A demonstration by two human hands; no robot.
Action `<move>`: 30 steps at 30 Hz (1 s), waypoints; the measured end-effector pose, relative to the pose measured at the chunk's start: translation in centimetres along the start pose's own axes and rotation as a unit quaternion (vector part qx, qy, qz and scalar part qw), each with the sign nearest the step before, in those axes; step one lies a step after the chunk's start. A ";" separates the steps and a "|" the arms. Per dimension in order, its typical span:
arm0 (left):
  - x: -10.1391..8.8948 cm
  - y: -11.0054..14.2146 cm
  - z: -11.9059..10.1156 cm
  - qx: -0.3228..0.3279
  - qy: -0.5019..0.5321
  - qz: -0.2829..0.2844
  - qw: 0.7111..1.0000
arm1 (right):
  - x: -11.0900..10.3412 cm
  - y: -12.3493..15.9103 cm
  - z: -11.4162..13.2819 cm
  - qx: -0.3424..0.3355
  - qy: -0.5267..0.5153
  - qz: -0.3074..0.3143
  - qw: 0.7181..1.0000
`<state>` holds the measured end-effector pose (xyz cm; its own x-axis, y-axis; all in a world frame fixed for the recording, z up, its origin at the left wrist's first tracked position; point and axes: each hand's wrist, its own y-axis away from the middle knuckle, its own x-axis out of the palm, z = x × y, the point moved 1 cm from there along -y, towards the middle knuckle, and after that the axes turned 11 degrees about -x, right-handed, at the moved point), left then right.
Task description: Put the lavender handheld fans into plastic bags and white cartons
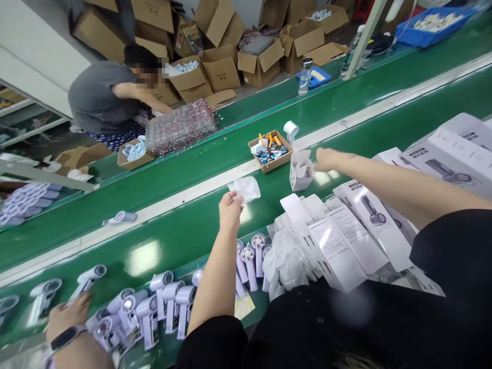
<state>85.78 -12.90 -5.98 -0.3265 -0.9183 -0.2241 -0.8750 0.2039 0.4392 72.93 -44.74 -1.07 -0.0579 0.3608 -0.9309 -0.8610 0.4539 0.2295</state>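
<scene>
My left hand (229, 209) is raised over the green belt (172, 225) and pinches a small clear plastic bag (246, 188). My right hand (326, 159) reaches forward, its fingers touching a small open white box (300, 170) that stands on the belt. Below my arms lie several lilac handheld fans (172, 302) in a row, a heap of clear bags (286, 264) and flat white printed cartons (346, 241).
A cardboard tray of small parts (269, 149) and a white tape roll (291, 129) sit past the box. A co-worker's hand (67, 315) with a wristband rests among the fans at lower left. Another person in grey sits across the belt. Cardboard boxes (221, 66) pile behind.
</scene>
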 end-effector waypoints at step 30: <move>-17.0 12.7 24.7 -0.198 -0.045 -0.243 0.949 | 15.4 24.1 20.4 0.015 -0.658 0.041 0.752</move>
<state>71.34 13.68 -18.11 0.0356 -0.8352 -0.5488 -0.7323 -0.3955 0.5544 61.63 -11.66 -4.07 0.4568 0.8732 0.1700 -0.8688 0.3969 0.2962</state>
